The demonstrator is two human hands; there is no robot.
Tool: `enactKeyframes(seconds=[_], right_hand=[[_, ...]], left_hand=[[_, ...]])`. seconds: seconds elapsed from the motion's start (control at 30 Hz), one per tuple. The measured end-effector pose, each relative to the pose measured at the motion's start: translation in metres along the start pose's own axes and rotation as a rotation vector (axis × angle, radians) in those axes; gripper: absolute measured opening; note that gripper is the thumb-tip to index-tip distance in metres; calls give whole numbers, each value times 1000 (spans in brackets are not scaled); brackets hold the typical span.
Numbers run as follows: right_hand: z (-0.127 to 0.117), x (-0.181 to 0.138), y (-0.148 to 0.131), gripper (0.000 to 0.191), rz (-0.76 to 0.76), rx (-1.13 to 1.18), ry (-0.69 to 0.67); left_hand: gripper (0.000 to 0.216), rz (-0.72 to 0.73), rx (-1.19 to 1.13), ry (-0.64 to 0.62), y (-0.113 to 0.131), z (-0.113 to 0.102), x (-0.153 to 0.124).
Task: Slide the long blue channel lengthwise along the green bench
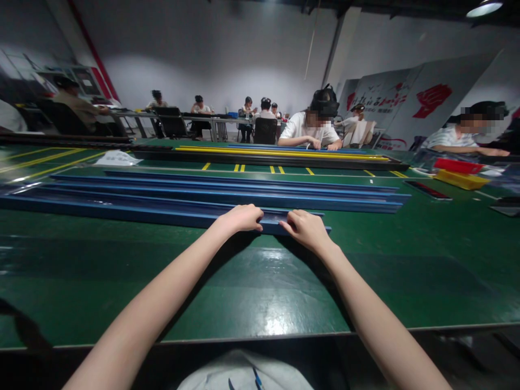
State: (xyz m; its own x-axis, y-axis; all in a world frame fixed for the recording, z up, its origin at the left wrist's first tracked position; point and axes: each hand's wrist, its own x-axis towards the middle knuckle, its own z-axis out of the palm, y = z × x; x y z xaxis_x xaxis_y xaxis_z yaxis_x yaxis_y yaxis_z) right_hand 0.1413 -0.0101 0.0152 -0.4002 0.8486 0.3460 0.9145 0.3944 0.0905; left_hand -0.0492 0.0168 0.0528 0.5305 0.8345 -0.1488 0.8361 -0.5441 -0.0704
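Several long blue strips lie side by side across the green table (260,281). The nearest blue strip (122,211) runs from the far left to just past my hands. My left hand (241,218) has its fingers curled over the near edge of that strip. My right hand (304,227) pinches the same strip close to its right end, a short gap away from the left hand. Both forearms reach out over the bare green surface.
More blue strips (244,189) lie behind. Further back lie yellow and black strips (280,154), where a seated person (311,130) works. At the right are a red tray (457,165), a yellow tray (461,180) and another person (467,135). Other people sit far behind.
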Motion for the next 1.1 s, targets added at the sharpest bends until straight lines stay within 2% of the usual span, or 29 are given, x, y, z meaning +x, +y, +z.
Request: enactKeyframes(seconds=[0.23,0.6,0.73,0.87,0.97,1.1], right_hand=[[-11,-7,15,30,16,-11,-56],[-8,-6,26,43,72,-5,-63],[-7,-7,23,38,30,-21,-58],[1,-6,11,31,-84,9,-52],[7,-4,3,19,-148,50,-60],[9,-1,1,11,-158,123,-93]], left_hand=[[24,-3,17,-4,2,-2,-1],[23,0,30,-1,3,-1,-2],[23,-7,33,3,3,-1,-1],[22,-11,30,8,3,0,0],[23,-2,37,15,4,0,0],[23,-5,51,16,6,-1,-1]])
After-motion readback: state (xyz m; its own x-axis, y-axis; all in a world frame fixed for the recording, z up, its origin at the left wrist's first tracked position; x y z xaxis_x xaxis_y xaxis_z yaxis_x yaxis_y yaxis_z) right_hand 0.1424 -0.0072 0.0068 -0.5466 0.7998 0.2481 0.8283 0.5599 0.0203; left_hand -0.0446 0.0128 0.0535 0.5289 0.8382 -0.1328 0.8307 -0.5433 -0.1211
